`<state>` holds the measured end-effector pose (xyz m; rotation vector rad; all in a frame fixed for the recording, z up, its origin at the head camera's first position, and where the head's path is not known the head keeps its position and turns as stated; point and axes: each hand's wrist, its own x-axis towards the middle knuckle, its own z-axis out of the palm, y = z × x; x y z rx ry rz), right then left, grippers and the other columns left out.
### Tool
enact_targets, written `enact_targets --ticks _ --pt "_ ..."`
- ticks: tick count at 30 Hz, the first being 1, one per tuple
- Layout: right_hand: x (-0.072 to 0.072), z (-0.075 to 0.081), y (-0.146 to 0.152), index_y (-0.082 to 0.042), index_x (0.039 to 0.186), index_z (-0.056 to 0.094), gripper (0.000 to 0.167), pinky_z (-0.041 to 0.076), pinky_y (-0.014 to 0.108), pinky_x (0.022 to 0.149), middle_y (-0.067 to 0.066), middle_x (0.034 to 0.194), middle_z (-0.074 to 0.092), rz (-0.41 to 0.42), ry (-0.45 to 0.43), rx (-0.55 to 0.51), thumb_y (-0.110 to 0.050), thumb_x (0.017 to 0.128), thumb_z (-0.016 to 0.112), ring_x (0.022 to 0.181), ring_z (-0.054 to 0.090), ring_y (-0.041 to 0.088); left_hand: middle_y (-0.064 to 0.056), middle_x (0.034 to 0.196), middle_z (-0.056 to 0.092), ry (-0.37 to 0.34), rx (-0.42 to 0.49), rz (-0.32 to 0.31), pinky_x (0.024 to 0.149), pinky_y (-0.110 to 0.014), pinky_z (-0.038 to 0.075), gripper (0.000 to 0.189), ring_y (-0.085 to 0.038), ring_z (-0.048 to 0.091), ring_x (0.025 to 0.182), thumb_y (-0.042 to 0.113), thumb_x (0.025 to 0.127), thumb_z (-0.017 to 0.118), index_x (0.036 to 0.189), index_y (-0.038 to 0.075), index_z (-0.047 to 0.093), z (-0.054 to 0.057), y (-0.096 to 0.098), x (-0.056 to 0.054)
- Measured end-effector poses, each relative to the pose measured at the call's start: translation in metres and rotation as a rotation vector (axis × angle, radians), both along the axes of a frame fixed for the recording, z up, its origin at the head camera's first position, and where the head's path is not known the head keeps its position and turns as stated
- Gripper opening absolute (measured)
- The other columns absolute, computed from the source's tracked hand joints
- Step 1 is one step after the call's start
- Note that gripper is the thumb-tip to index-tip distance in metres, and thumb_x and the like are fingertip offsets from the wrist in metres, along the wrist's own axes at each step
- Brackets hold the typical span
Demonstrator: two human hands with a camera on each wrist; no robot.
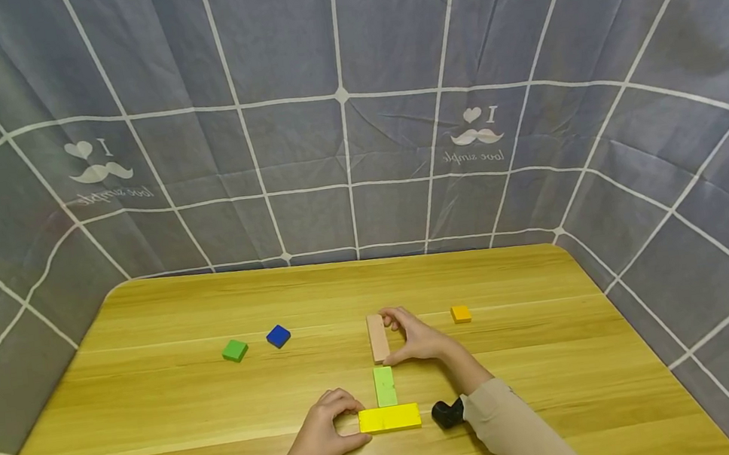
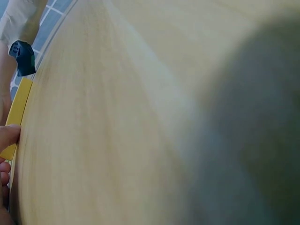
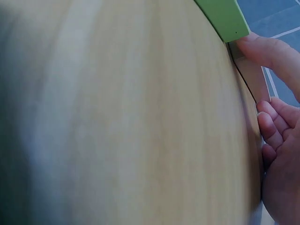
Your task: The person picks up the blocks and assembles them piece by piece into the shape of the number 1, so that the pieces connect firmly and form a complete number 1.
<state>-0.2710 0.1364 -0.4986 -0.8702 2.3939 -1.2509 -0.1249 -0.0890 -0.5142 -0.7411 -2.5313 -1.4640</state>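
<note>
A yellow rectangular block (image 1: 390, 419) lies crosswise near the front of the table. My left hand (image 1: 324, 430) holds its left end, thumb at the near corner and fingers at the far one; the left wrist view shows the thumb against the yellow block (image 2: 19, 105). Beyond its middle lies a light green block (image 1: 385, 386), lengthwise. Farther on, in line with it, is a pale wooden block (image 1: 377, 339). My right hand (image 1: 417, 339) grips this one between thumb at its near end and fingers near its far end. In the right wrist view, the green block (image 3: 227, 18) is beside the thumb.
On the wooden table (image 1: 176, 417), a green square block (image 1: 235, 350) and a blue one (image 1: 278, 336) lie to the left. An orange block (image 1: 460, 314) lies to the right. A black device (image 1: 447, 414) sits at the right wrist. A grey curtain (image 1: 300, 144) surrounds the table's back and sides.
</note>
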Motion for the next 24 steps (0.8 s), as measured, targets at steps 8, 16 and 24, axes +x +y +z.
enact_targets --ticks 8,16,24 --pt "0.001 0.004 -0.001 0.0 0.135 0.032 0.076 0.032 0.034 0.088 0.009 0.112 0.04 0.001 -0.031 -0.006 -0.019 0.076 0.075 0.1 0.035 0.021 0.013 0.087 0.057 -0.001 0.006 -0.004 0.072 -0.023 0.047 0.029 -0.005 0.048 0.081 0.017 0.064 0.082 0.088 0.016 0.066 0.0 -0.001 0.0" --pt "0.009 0.016 -0.003 0.01 0.131 0.032 0.054 0.032 0.042 0.089 0.021 0.113 0.04 0.019 0.006 -0.031 -0.005 0.087 0.06 0.101 0.038 0.032 0.012 0.087 0.057 0.03 0.009 -0.008 0.071 -0.023 0.047 0.028 -0.006 0.049 0.08 0.017 0.065 0.082 0.087 0.015 0.066 -0.001 0.0 -0.001" --pt "0.02 0.037 -0.005 0.012 0.129 0.034 0.054 0.032 0.042 0.089 0.027 0.114 0.039 0.026 -0.037 -0.027 -0.004 0.085 0.061 0.102 0.037 0.037 0.013 0.087 0.057 0.007 0.009 -0.002 0.071 -0.023 0.047 0.028 -0.005 0.048 0.08 0.016 0.064 0.082 0.087 0.016 0.066 -0.001 0.0 0.0"
